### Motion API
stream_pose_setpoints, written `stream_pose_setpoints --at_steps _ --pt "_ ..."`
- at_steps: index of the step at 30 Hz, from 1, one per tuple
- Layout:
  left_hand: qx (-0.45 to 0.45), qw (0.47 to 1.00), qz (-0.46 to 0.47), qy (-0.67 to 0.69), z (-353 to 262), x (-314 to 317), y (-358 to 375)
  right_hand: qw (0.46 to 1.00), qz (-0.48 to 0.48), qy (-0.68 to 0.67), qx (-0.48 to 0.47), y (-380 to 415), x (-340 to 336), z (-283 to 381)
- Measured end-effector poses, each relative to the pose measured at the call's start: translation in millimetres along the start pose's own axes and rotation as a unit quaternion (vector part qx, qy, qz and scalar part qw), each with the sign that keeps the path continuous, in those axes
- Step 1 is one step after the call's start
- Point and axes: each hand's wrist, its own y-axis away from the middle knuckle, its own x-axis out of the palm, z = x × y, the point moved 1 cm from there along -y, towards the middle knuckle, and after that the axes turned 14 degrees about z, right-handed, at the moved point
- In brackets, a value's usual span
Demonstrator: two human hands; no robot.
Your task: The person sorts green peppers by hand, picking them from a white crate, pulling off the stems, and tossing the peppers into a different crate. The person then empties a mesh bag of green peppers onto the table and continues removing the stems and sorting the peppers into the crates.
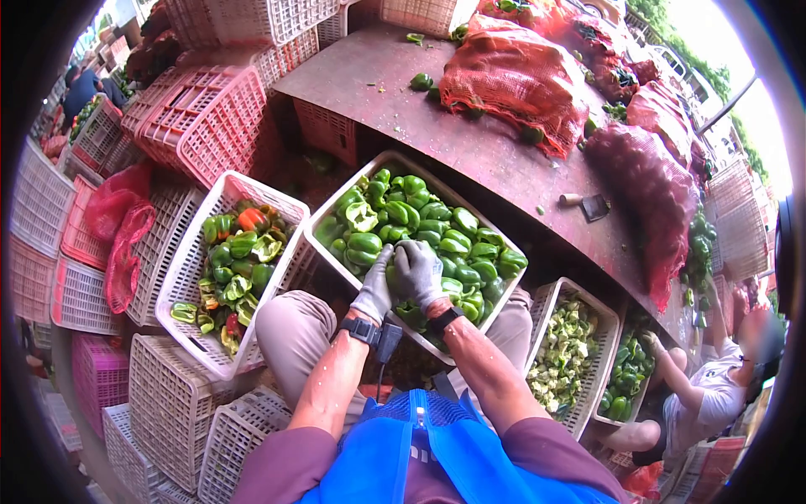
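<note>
Your left hand (374,290) and right hand (417,270), both in grey gloves, meet over the near edge of the white crate (329,252) on your lap, and between them they close on one green pepper (395,277), mostly hidden under your fingers. Which hand carries the weight I cannot tell. A pepper like this is likely light, hollow and firm, with a glossy skin that can slip on a glove, so take it around the shoulders rather than pinching a wall, which could crack. The rest of that crate is heaped with green peppers (437,227). To your left a second crate (195,252) holds mixed green and red pieces (239,260). To the right, a basket of pale trimmings (562,344) stands beside another person's arm (676,378). Farther off, the bench (369,67) carries red mesh sacks (512,76) and a cleaver (588,206)
</note>
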Motion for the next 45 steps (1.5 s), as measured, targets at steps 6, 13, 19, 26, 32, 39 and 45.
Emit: stream_pose_setpoints --at_steps 6,13,19,26,32,39,45 --pt "0.173 0.916 -0.126 -0.340 17.9 9.3 -5.4 0.954 -0.005 -0.126 0.273 -22.5 38.8 -58.8" --pt "0.156 0.949 0.051 -0.270 -2.5 16.5 8.1 0.951 -0.070 -0.147 0.262 -37.5 27.4 -93.4" --pt "0.162 0.961 0.091 -0.204 -34.5 70.2 67.4 0.977 0.070 0.054 0.196 -32.0 6.1 -63.3" --pt "0.134 0.885 0.123 -0.429 -31.1 85.6 68.4 0.939 0.183 -0.239 0.166 3.6 -52.7 21.3" --pt "0.208 0.773 0.076 -0.595 -13.8 102.9 72.2 0.889 0.141 -0.377 0.221 25.6 -39.6 20.4" --pt "0.245 0.710 0.056 -0.658 -10.7 105.3 83.8 0.913 0.137 -0.342 0.175 36.7 -55.7 34.8" --pt "0.187 0.771 0.088 -0.603 -16.0 114.3 76.7 0.756 0.086 -0.623 0.183 49.0 -60.4 44.6"
